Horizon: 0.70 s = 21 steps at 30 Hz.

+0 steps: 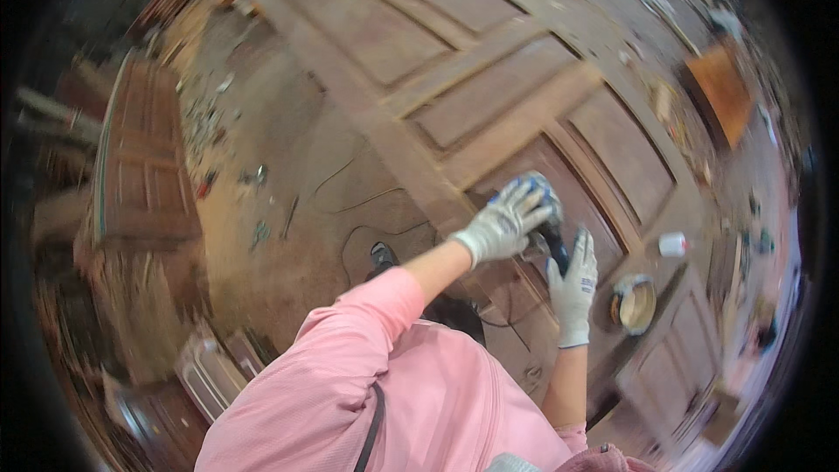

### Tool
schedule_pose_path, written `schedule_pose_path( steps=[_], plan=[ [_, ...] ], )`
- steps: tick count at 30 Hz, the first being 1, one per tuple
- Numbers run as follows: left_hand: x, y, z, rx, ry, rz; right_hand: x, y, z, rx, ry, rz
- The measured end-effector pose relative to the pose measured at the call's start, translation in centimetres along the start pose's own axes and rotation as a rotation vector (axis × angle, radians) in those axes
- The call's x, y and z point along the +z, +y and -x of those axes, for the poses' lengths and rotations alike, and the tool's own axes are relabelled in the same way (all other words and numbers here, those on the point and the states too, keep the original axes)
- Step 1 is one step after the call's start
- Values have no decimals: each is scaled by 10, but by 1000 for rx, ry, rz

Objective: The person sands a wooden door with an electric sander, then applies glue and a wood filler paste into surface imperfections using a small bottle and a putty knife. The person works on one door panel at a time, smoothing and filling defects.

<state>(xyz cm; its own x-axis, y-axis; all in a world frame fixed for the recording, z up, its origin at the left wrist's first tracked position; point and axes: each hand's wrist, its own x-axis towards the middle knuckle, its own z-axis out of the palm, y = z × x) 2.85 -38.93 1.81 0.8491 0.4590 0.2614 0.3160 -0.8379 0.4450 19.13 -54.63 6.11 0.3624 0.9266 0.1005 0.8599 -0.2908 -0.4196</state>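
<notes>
Evidently both hands are gloved in pale knit and on one power tool [554, 245]; the left hand [507, 220] is curled over its rounded head, fingers bent across the top; the right hand [573, 288], lower down, has the dark handle between thumb and fingers, those fingers fairly straight. The power tool sits on a brown panelled door [489, 105], at the end nearest the person, over a recessed panel and the rails beside it; the door lies flat, running away toward the upper left, with several recessed panels framed by raised moulding. To the right of the right hand, a round tin [639, 304] with pale contents stands near the door's edge; a small white container [672, 245] is just beyond it; a second panelled door [669, 350] lies at the lower right. On the left, a thin cord [384, 230] loops across the floor [280, 271]; farther left a reddish-brown panelled piece [147, 153] stands near scattered scraps [205, 122]; at the far right is an orange-brown board [722, 92], blurred.
</notes>
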Motion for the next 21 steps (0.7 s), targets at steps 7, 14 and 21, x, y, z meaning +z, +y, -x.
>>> schedule_pose_path(
  steps=[7, 14, 21],
  plan=[
    [-55, -77, 222, -493, 30, -9, 32, 22, -28, 0, -142, 44],
    [-75, -158, 480, -1271, 33, 102, 39, 45, -40, 195, -86, 215],
    [-59, -81, 634, -1891, -459, 479, 61, -75, -123, 250, -80, 572]
  ],
)
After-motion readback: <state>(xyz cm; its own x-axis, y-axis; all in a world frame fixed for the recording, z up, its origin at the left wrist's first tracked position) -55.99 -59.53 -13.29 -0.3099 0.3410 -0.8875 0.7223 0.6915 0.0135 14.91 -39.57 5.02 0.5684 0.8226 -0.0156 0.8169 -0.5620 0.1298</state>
